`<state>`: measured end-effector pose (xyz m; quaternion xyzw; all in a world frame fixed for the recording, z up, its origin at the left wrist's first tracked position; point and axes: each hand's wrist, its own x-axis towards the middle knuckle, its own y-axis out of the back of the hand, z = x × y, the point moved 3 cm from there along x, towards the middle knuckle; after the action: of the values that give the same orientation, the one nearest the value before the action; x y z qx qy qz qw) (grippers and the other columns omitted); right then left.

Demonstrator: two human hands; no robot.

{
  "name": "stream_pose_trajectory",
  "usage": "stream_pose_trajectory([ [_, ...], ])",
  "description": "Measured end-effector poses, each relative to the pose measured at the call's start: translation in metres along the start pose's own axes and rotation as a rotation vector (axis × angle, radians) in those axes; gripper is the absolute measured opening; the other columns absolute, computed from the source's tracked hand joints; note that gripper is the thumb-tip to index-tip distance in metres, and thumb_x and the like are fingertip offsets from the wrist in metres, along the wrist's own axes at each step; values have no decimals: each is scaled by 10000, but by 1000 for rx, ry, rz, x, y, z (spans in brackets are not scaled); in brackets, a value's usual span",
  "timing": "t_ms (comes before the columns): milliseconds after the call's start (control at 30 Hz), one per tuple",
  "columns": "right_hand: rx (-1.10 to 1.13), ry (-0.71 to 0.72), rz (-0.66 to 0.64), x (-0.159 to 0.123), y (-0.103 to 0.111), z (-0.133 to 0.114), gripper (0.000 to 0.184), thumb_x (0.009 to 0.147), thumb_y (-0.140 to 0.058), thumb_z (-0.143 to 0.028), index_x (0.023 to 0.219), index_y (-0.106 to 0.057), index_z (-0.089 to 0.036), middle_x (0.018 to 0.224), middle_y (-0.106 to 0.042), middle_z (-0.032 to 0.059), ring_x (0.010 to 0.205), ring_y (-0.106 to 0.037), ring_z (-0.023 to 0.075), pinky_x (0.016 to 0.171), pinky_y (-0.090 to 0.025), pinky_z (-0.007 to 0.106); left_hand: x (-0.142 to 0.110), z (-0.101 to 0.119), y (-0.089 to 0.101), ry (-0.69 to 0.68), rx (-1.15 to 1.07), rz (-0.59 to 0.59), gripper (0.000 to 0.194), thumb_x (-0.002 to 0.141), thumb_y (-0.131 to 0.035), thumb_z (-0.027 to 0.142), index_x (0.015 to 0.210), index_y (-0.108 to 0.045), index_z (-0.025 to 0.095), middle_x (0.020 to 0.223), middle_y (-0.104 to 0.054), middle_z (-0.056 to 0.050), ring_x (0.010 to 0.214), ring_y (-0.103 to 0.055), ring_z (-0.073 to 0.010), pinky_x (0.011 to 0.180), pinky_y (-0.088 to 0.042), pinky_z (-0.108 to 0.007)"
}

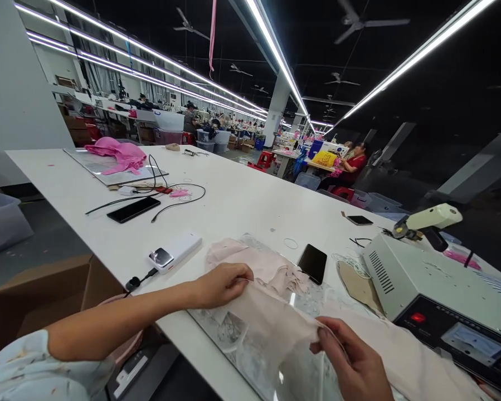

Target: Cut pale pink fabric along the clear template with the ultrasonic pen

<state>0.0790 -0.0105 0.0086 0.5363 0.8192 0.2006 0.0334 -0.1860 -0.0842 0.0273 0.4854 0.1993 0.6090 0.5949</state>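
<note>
A pale pink piece of thin fabric (pixel 275 320) is stretched between my two hands over a clear sheet (pixel 229 334) at the table's near edge. My left hand (pixel 225 284) pinches its upper left edge. At the other end of that edge, my right hand (pixel 350 356) grips the fabric between thumb and fingers. More pale pink fabric (pixel 250 253) lies crumpled just beyond my left hand. Another light pink length (pixel 400 345) stretches to the right, under the front of a grey machine.
The grey machine (pixel 426 273) with a red switch stands at the right. A phone (pixel 312 263) lies beyond the fabric. To the left are a white power bank (pixel 175 253), a second phone (pixel 134 209), cables and a bright pink bra (pixel 116 153). A cardboard box (pixel 45 295) sits below the left edge.
</note>
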Motion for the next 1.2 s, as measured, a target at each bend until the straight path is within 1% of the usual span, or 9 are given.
stream_pose_trajectory([
  [133, 240, -90, -64, 44, -12, -30, 512, 669, -683, -648, 823, -693, -160, 576, -601, 41, 536, -585, 188, 575, -529, 329, 19, -17, 22, 109, 28, 70, 252, 921, -355, 125, 1038, -570, 182, 907, -667, -7, 706, -584, -114, 638, -456, -196],
  [233, 250, -81, -53, 80, -27, -41, 495, 681, -659, -621, 838, -679, -152, 579, -573, 23, 526, -551, 164, 572, -521, 329, 38, -39, 29, 168, 90, 90, 269, 954, -342, 155, 1102, -564, 189, 910, -671, -8, 724, -603, -129, 671, -474, -220],
  [400, 103, -77, 6, 127, -43, -19, 297, 626, -665, -428, 757, -682, -163, 577, -595, 31, 494, -539, 168, 485, -476, 314, 60, -79, 10, 210, 252, 44, 227, 899, -442, 113, 1063, -590, 165, 977, -665, -77, 847, -646, -205, 752, -500, -304],
  [467, 26, -55, 97, 133, -38, -5, 273, 591, -676, -375, 785, -692, -184, 758, -683, 75, 605, -600, 187, 538, -498, 313, 59, -87, 0, 189, 314, 18, 191, 884, -475, 114, 1012, -610, 156, 1004, -648, -109, 849, -648, -233, 754, -505, -340],
  [567, -47, -41, 198, 123, -17, 15, 337, 624, -651, -405, 883, -700, -194, 986, -707, 111, 746, -648, 217, 609, -529, 336, 51, -86, -10, 97, 359, -3, 194, 907, -491, 128, 1043, -620, 177, 1093, -631, -114, 930, -643, -238, 848, -499, -378],
  [633, -71, -48, 223, 109, 0, 26, 380, 655, -636, -442, 929, -701, -186, 1017, -704, 116, 760, -659, 224, 611, -537, 342, 46, -81, -12, 22, 358, -14, 225, 927, -489, 132, 1101, -618, 195, 1137, -631, -106, 988, -637, -235, 902, -491, -391],
  [833, -61, -92, 254, 51, 38, 47, 416, 728, -604, -546, 885, -717, -177, 715, -681, 58, 590, -628, 185, 536, -520, 303, 51, -51, -19, -230, 278, 3, 400, 918, -438, 56, 1255, -586, 213, 1281, -612, -102, 1162, -581, -240, 1032, -440, -426],
  [967, -60, -76, 302, 13, 37, 58, 385, 732, -613, -558, 763, -707, -187, 541, -590, 12, 483, -551, 160, 467, -447, 275, 82, -30, -22, -213, 191, -60, 324, 950, -436, 105, 1179, -649, 190, 1175, -652, -105, 1080, -617, -233, 967, -490, -389],
  [1200, -82, -13, 358, -21, 38, 71, 378, 766, -593, -551, 801, -708, -193, 665, -664, 40, 524, -590, 174, 508, -494, 289, 147, -12, -35, -181, 212, -357, 222, 928, -626, 253, 1132, -637, 166, 1210, -596, -94, 1034, -619, -221, 917, -523, -403],
])
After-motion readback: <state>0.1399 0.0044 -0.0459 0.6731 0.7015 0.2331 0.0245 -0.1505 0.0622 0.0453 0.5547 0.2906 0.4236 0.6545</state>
